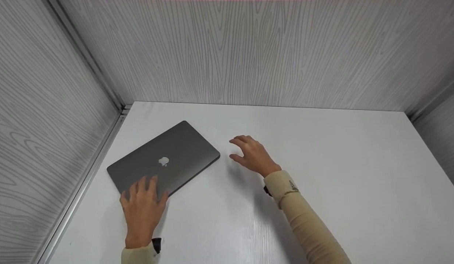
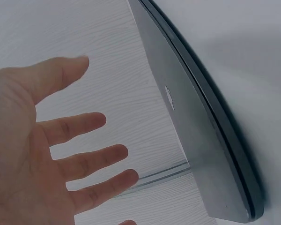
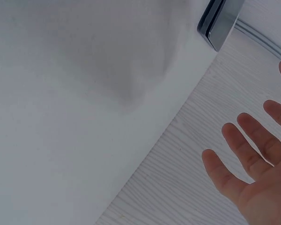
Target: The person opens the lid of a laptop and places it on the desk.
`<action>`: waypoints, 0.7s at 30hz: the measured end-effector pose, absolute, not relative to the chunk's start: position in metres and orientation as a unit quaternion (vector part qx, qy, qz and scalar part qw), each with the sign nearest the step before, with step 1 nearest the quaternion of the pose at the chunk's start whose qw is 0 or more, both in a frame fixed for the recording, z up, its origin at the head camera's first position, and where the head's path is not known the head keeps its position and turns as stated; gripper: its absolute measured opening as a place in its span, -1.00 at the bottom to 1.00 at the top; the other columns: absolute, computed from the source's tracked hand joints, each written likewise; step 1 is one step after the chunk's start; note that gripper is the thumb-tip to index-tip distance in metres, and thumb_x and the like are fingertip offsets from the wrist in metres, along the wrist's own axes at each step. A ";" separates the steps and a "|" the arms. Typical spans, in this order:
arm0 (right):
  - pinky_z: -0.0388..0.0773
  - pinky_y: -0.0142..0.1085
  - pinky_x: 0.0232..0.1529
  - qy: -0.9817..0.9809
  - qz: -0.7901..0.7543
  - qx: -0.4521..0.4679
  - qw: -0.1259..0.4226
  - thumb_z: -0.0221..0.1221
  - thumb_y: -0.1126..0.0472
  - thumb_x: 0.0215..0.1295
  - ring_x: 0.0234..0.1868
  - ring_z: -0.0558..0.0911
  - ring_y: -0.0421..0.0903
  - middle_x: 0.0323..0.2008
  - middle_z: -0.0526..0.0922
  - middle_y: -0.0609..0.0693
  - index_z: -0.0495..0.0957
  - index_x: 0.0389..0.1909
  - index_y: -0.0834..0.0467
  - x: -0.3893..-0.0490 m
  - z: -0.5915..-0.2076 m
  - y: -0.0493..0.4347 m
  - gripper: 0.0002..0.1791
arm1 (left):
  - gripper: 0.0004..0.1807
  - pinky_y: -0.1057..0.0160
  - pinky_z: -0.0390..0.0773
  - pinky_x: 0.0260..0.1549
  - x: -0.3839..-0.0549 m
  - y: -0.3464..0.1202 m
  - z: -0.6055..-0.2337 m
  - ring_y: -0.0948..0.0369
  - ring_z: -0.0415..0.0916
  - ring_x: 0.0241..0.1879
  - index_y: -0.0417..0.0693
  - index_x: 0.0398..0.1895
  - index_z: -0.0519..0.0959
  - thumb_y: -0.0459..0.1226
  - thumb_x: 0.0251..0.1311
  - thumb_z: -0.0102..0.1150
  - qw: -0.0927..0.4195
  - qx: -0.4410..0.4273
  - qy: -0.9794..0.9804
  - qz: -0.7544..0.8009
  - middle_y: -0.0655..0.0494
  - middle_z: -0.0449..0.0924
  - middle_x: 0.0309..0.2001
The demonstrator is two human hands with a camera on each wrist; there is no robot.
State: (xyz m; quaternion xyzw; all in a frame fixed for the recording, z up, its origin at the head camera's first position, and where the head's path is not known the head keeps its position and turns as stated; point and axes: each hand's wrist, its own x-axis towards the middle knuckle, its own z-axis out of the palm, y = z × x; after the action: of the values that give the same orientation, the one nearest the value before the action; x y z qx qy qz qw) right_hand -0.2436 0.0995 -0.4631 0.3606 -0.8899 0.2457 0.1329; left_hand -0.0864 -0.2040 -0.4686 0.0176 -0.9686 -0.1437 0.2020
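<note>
A dark grey laptop (image 1: 175, 146) with a pale apple logo lies closed and at an angle on the left part of the white table. Over its near left corner hovers my left hand (image 1: 141, 209), fingers spread. The left wrist view shows a gap between these fingertips (image 2: 119, 152) and the laptop (image 2: 196, 136). To the right of the laptop, my right hand (image 1: 254, 156) is held above the table with fingers apart and nothing in it. In the right wrist view, only one corner of the laptop (image 3: 225, 23) shows, away from the fingers.
The white tabletop (image 1: 340, 165) stretches to the right of both hands. Pale wood-grain panels stand behind it (image 1: 227, 55) and at the left (image 1: 47, 128), with a metal rail (image 1: 84, 176) along the left edge. Another panel (image 1: 443, 135) closes the right side.
</note>
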 end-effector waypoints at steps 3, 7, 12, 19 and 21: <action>0.58 0.02 0.08 -0.888 0.251 0.368 0.117 0.37 0.20 0.32 0.12 0.59 0.19 0.10 0.61 0.26 0.57 0.16 0.33 -0.245 -0.465 0.093 -0.54 | -0.43 -0.57 0.21 0.07 -0.086 -0.207 -0.469 -0.38 0.40 0.17 -0.34 0.19 0.54 -0.21 0.16 0.43 0.180 0.035 -0.972 -0.150 -0.45 0.48 0.16; 0.56 0.03 0.11 -0.888 0.250 0.374 0.094 0.37 0.18 0.32 0.16 0.56 0.21 0.13 0.58 0.28 0.55 0.17 0.34 -0.247 -0.470 0.082 -0.51 | -0.35 -0.61 0.17 0.03 -0.084 -0.213 -0.471 -0.48 0.32 0.20 -0.40 0.24 0.48 -0.19 0.17 0.41 0.141 0.049 -0.976 -0.162 -0.55 0.39 0.20; 0.51 0.04 0.18 -0.893 0.261 0.363 0.047 0.36 0.17 0.33 0.22 0.51 0.21 0.20 0.53 0.29 0.52 0.22 0.34 -0.249 -0.476 0.066 -0.48 | -0.25 -0.68 -0.01 0.03 -0.083 -0.224 -0.472 -0.61 0.03 0.29 -0.42 0.39 0.27 -0.13 0.30 0.29 0.036 0.065 -0.977 -0.198 -0.65 0.10 0.32; 0.43 0.11 0.24 -0.905 0.266 0.333 -0.013 0.35 0.16 0.34 0.31 0.42 0.25 0.29 0.43 0.33 0.44 0.29 0.36 -0.250 -0.480 0.049 -0.40 | -0.13 -0.69 0.03 -0.01 -0.087 -0.236 -0.474 -0.66 -0.17 0.32 -0.49 0.46 0.07 -0.10 0.34 0.21 -0.025 0.116 -0.966 -0.231 -0.69 -0.18 0.36; 0.43 0.12 0.24 -0.907 0.264 0.327 -0.020 0.36 0.16 0.33 0.32 0.41 0.25 0.31 0.41 0.33 0.43 0.31 0.34 -0.251 -0.480 0.046 -0.38 | -0.11 -0.69 0.08 -0.04 -0.088 -0.239 -0.474 -0.65 -0.17 0.32 -0.49 0.47 0.03 -0.09 0.34 0.19 -0.033 0.128 -0.962 -0.237 -0.70 -0.22 0.35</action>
State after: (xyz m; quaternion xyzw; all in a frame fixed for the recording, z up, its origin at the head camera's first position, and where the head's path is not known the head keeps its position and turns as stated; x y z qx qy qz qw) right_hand -0.2514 0.0458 -0.4795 0.3271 -0.9071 0.2641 -0.0200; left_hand -0.0876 -0.2386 -0.4745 0.1278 -0.9624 -0.2373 -0.0333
